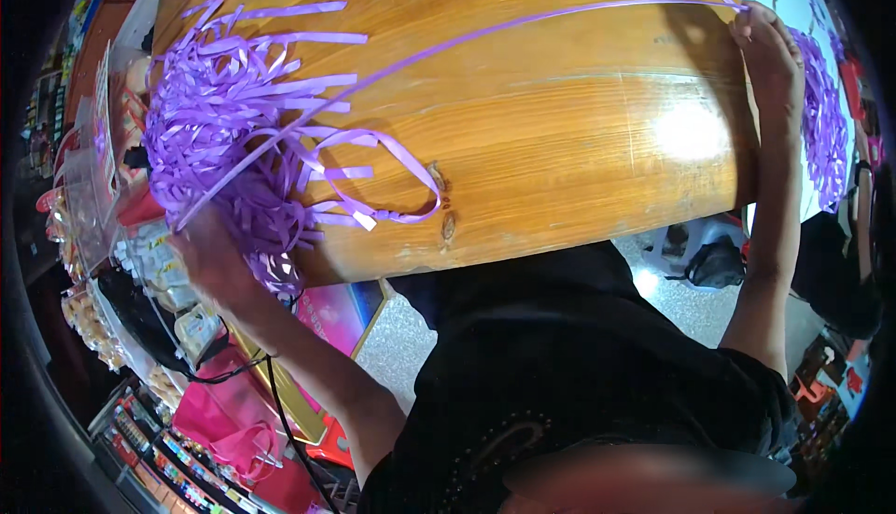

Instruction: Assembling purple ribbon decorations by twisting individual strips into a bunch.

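A long purple ribbon (485,31) runs taut across the wooden table (523,131), from the near left up to the far right. My right hand (773,43) pinches its far end, arm stretched out past the table's right edge. At the other end, my left hand (207,245) is closed around the ribbon beside a large tangled heap of purple ribbons (219,113). Loose strips and a looped ribbon (434,192) spread from that heap onto the wood. The left fingertips are partly hidden.
Another bunch of purple ribbons (823,127) hangs over a white surface on the right. Bagged goods (154,267) crowd the left side. Below them are a pink bag (224,416) and a black cable (273,393). A dark bag (717,264) lies beyond the near table edge.
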{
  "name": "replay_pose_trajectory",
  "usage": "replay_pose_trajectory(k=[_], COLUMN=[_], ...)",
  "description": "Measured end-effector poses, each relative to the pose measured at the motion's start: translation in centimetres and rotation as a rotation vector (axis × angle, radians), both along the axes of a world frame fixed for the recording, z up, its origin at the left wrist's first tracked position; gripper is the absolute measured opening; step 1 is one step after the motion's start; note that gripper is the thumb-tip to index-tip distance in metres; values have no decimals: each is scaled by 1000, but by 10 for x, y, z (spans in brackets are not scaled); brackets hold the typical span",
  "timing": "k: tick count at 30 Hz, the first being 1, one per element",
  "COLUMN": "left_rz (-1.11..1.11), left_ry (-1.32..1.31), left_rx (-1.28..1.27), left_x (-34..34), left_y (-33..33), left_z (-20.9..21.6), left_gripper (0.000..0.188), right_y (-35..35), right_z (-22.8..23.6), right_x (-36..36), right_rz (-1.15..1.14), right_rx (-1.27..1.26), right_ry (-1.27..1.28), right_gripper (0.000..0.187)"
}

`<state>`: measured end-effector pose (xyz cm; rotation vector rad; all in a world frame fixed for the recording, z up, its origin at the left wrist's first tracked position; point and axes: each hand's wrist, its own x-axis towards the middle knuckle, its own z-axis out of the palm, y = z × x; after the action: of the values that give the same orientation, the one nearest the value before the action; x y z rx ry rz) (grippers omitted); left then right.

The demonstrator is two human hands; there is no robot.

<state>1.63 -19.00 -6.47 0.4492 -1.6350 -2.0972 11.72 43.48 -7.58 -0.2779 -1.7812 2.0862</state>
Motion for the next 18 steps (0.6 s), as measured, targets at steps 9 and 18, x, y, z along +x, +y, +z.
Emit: replay_pose_trajectory(k=[9,18], left_rz=[-673,-314], left_ry=[328,68], left_rx=[671,99], left_x=[-12,24], left_y=[15,124], left_z=[0,22], left_gripper=[22,20], right_y=[50,20], right_z=[-10,33], right_x=[-16,-31], right_rz=[472,135], right_rx=[-732,-577], right_ry=[153,271], right_gripper=[22,38])
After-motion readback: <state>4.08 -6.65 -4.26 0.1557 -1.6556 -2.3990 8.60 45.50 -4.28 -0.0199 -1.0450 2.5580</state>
